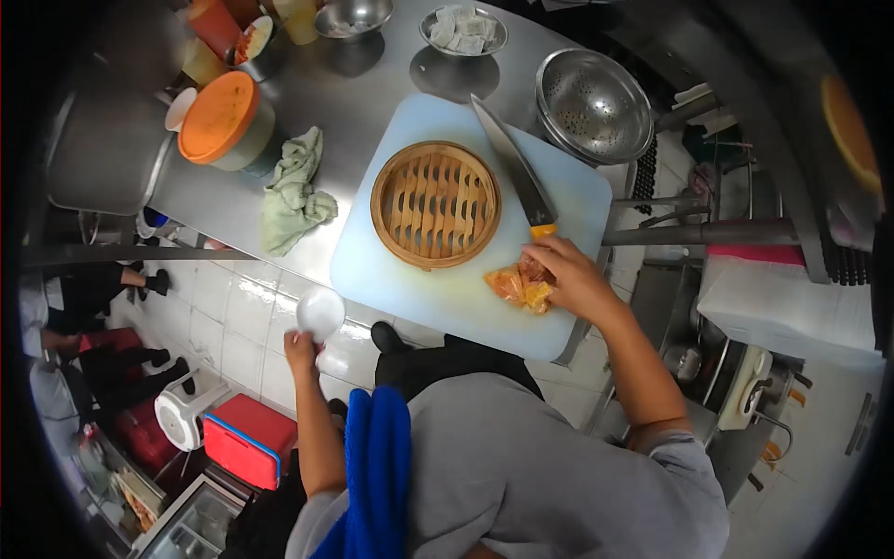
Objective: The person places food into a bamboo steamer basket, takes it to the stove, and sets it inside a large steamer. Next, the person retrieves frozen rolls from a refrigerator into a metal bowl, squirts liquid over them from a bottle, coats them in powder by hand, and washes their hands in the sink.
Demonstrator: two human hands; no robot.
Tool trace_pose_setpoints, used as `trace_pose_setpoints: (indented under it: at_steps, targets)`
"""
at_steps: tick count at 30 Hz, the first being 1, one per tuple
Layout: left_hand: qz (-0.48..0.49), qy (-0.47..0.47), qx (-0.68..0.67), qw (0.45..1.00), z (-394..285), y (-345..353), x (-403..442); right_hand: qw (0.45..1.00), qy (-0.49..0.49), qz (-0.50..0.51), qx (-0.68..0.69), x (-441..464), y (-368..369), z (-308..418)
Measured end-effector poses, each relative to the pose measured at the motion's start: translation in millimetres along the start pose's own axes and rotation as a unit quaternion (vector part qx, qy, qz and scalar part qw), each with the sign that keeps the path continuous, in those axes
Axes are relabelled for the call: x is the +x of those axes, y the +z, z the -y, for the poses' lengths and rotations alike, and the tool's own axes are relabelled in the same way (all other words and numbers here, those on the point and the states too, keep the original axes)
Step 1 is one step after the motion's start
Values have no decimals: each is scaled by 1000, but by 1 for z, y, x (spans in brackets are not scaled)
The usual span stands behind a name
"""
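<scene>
My left hand [302, 354] is closed on the edge of a small white round dish [321, 313], out past the counter's front edge over the floor. My right hand [570, 275] grips a clear plastic bag of orange-coloured food [510, 283] at the lower right of the white cutting board [372, 270]. Just above that hand lies a large knife [515, 163], its yellow handle end close to my fingers. A round bamboo steamer basket [436, 205] sits on the board, left of the knife, with its slatted base showing.
A green cloth [298, 196] and an orange-lidded tub [219, 121] stand left of the board. Behind are a bowl of white pieces [463, 31] and a metal colander [594, 105]. On the floor side are a red cooler [247, 433] and other people's legs [140, 368].
</scene>
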State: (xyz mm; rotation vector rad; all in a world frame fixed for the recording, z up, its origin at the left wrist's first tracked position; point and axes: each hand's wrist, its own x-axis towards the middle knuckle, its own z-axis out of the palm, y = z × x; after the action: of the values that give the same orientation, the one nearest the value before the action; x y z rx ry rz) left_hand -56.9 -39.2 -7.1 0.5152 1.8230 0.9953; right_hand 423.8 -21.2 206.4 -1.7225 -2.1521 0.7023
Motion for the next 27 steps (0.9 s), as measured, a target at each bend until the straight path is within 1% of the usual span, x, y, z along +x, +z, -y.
trace_pose_setpoints:
  at_steps: [1,3,5,6,8,10,11,12,13,14,15,16,17,18,20,21,23,25,26,27]
  targets:
    - [-11,-10,21,1000,-5,-24,-18,1000,-7,-2,1,1,0,-2]
    - [-52,-3,8,999,-42,-50,-66,1000,-16,-2,12,-4,3,-3]
    - [-31,30,-1,999,-88,-58,-103,999,1,37,-16,1,2,-4]
    - [-13,51,-2,999,-114,-51,-119,999,-9,32,-14,3,3,-3]
    - [45,114,15,992,-156,-24,-127,999,24,31,-30,3,5,-4]
    - [119,169,15,978,-198,29,-134,998,36,10,-50,1,11,-5]
    - [172,185,28,967,-221,58,-139,996,50,-8,-73,-1,13,-3]
    - [231,213,21,949,-226,83,-125,996,49,-13,-75,0,13,-2]
    - [257,254,71,930,-235,108,-120,994,77,-13,-77,0,14,1]
    - [295,267,57,916,-243,134,-116,991,107,-12,-78,-2,17,5]
    - [302,256,81,915,-247,157,-112,991,108,-17,-78,-2,17,10]
    - [297,282,127,903,-246,175,-103,990,116,-18,-76,-3,16,15]
    - [309,260,130,906,-249,190,-105,989,127,-18,-73,-6,15,19]
    - [317,262,132,902,-254,195,-106,988,135,-24,-73,-6,12,24]
    - [293,305,192,886,-253,206,-115,974,205,55,-78,-8,7,32]
    - [123,654,250,703,-244,205,-107,971,219,53,-76,-14,9,30]
    - [130,592,280,744,-248,186,-157,976,201,55,-67,-21,14,23]
    - [338,494,240,765,-218,172,-188,976,211,41,-40,-31,21,18]
    - [450,329,269,785,-188,171,-190,977,209,29,-16,-35,24,16]
    - [513,229,335,757,-178,175,-201,977,211,31,-17,-38,27,14]
